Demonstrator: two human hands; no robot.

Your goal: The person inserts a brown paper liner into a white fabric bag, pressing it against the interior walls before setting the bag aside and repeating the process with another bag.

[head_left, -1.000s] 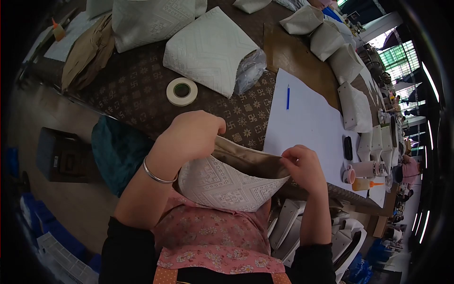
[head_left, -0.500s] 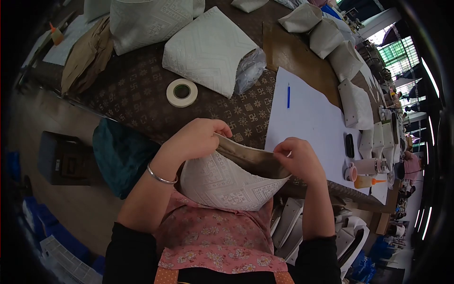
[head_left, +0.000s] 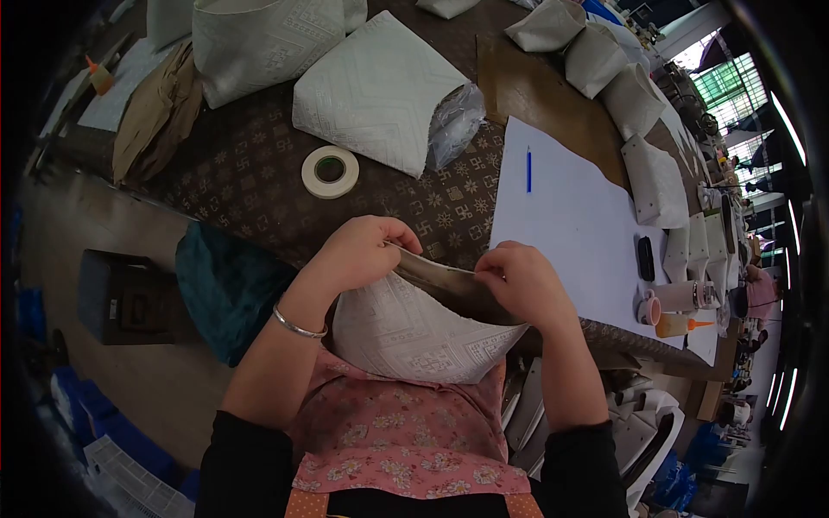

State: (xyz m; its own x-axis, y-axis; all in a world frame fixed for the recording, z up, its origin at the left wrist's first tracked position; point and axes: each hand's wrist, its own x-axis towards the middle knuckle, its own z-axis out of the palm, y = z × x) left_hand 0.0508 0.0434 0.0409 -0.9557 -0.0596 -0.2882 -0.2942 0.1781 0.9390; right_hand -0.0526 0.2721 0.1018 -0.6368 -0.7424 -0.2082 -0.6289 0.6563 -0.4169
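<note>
A white embossed bag point(head_left: 423, 337) rests on my lap against the pink flowered apron, its mouth turned up and its brown lining showing. My left hand point(head_left: 361, 250) is closed on the bag's rim at the left end, thumb and fingers pinching the edge. On the far rim, right of the middle, my right hand point(head_left: 522, 281) pinches the edge with its fingertips. Just beyond the bag, on the patterned tabletop point(head_left: 259, 181), lies a roll of masking tape point(head_left: 347, 179). Another white embossed bag point(head_left: 371, 95) lies behind the tape with clear plastic at its opening.
A blue pencil point(head_left: 529, 170) lies on a white paper sheet point(head_left: 561, 233). At the right stand a pink mug point(head_left: 648, 308) and a glue bottle point(head_left: 678, 325). More white bags point(head_left: 635, 102) line the table's far side. A dark stool point(head_left: 125, 296) is on the floor at left.
My right hand has slid left along the far rim, toward my left hand. The left hand keeps its pinch on the edge, and the bag stays on my lap.
</note>
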